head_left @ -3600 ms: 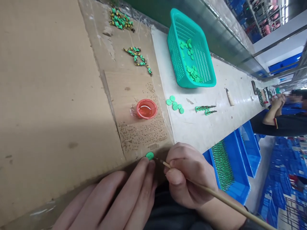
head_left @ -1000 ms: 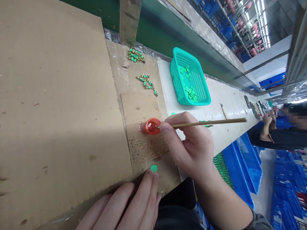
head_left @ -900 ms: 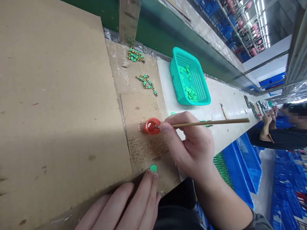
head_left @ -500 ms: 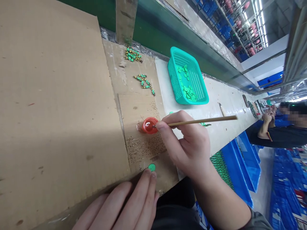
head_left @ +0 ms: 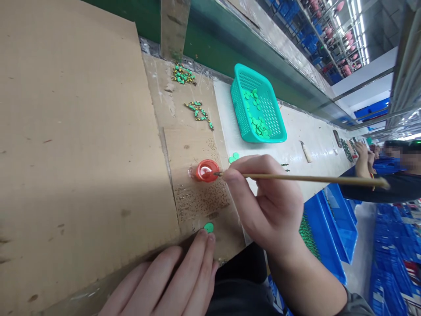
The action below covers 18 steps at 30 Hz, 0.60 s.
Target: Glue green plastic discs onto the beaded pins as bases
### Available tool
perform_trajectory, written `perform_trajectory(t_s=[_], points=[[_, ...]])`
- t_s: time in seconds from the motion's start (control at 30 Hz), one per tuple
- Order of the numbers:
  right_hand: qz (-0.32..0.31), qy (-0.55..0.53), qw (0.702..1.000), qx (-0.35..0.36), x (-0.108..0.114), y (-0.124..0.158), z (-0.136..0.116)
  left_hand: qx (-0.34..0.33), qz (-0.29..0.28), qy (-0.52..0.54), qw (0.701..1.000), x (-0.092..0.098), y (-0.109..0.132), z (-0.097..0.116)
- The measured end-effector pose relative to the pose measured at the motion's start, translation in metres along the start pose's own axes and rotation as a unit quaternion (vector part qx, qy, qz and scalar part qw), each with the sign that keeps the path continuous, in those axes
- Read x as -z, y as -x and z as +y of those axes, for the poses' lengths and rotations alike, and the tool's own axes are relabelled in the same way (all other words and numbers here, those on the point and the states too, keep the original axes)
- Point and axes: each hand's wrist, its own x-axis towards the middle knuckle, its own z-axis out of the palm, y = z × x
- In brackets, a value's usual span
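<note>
A thin wooden paintbrush point(head_left: 305, 179) is pinched between the thumb and fingers of my right hand point(head_left: 266, 202). Its dark tip sits at the right rim of a small red cup point(head_left: 207, 170), which holds glossy liquid. Below the cup, my left hand point(head_left: 177, 276) has its fingertips together at the near edge of a round green disc point(head_left: 208, 227) with tiny dark marks. The left thumb is hidden. Many tiny brown specks point(head_left: 204, 197) lie on the cardboard point(head_left: 184, 147) around the cup.
A turquoise basket point(head_left: 241, 116) with green discs stands beyond my right hand. Loose green discs point(head_left: 234, 157) lie near my knuckles. Two groups of small green-and-gold pieces point(head_left: 183, 73) lie further back. A white tube point(head_left: 305, 151), blue bins point(head_left: 329, 228) and people point(head_left: 394, 175) are off right.
My right hand has moved slightly right, drawing the brush tip from inside the cup to its rim; the brush points more toward me. My left hand and the disc stay nearly still.
</note>
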Motion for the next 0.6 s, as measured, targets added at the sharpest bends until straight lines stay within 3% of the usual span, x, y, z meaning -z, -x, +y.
perform_trajectory(t_s=[0.1,0.27,0.6], points=[[0.012,-0.027,0.999,0.012,0.006,0.016,-0.006,-0.014,-0.008,0.003,1.0,0.0,0.001,-0.003],[-0.046,-0.051,0.997,-0.03,0.004,0.037,-0.008,-0.007,-0.009,0.001,1.0,0.002,0.001,-0.003],[-0.074,-0.036,0.996,-0.033,0.002,0.036,-0.007,-0.021,-0.011,0.001,1.0,0.004,-0.004,-0.006]])
